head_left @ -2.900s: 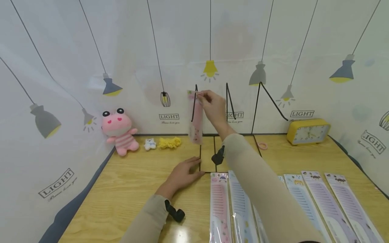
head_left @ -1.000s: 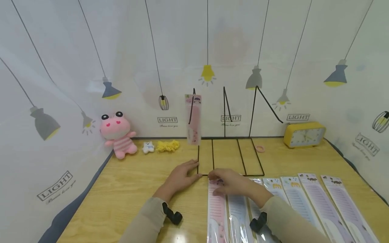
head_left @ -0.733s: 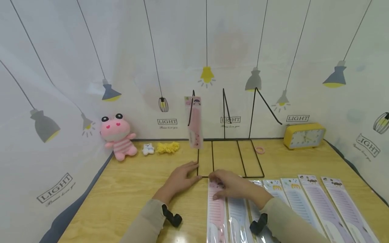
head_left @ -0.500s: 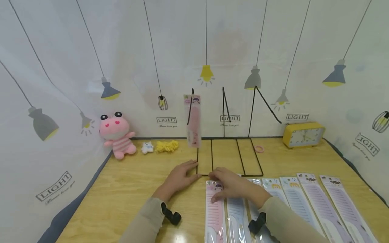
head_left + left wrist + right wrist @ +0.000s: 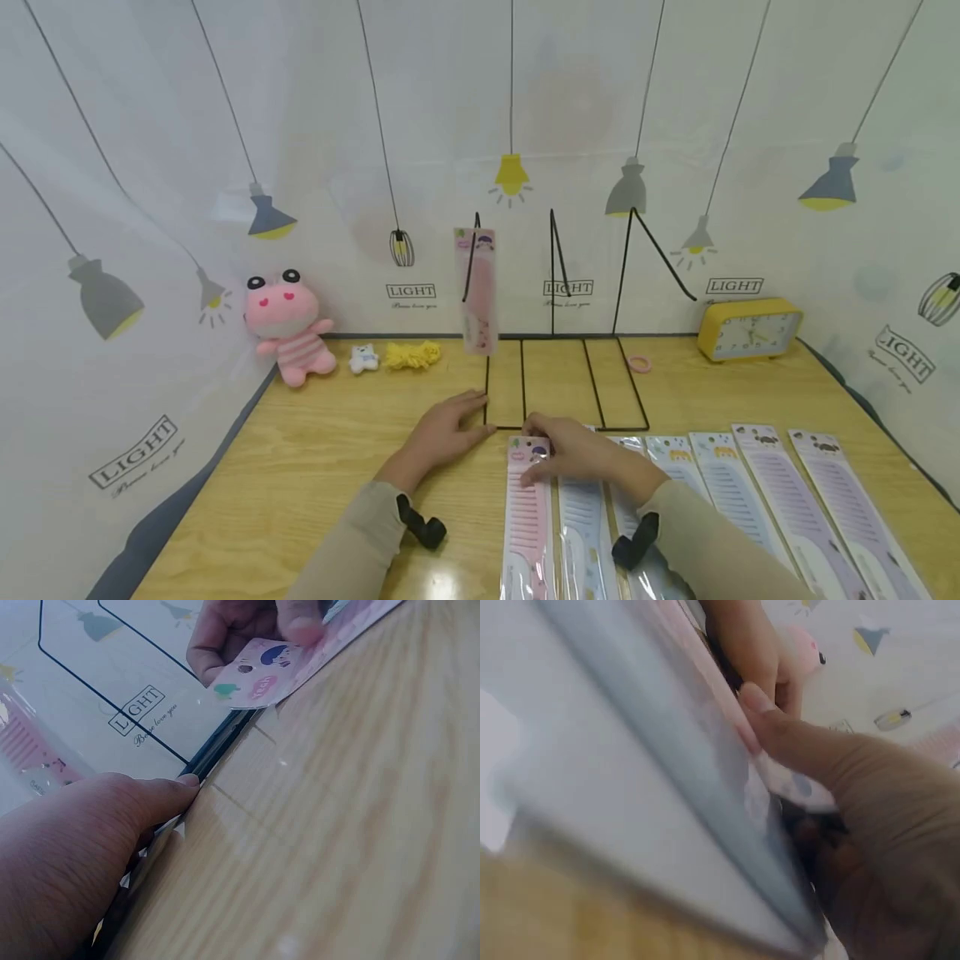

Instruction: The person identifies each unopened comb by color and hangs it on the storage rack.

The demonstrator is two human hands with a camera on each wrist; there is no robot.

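One packaged pink comb (image 5: 477,287) already hangs on the wire rack (image 5: 558,367) — beyond the hands. Right hand (image 5: 577,454) pinches the top of the next pink comb pack (image 5: 525,517); five packs lie to its right. Left hand (image 5: 442,433) rests flat, steadying the rack's base.

Bright, even light; blurry wrist views

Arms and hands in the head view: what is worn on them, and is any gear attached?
Both forearms are covered by long beige sleeves that end at the wrists. The left hand and right hand are bare, with no gloves, and no rings or watch can be made out. A small black device sits at the left wrist and another at the right.
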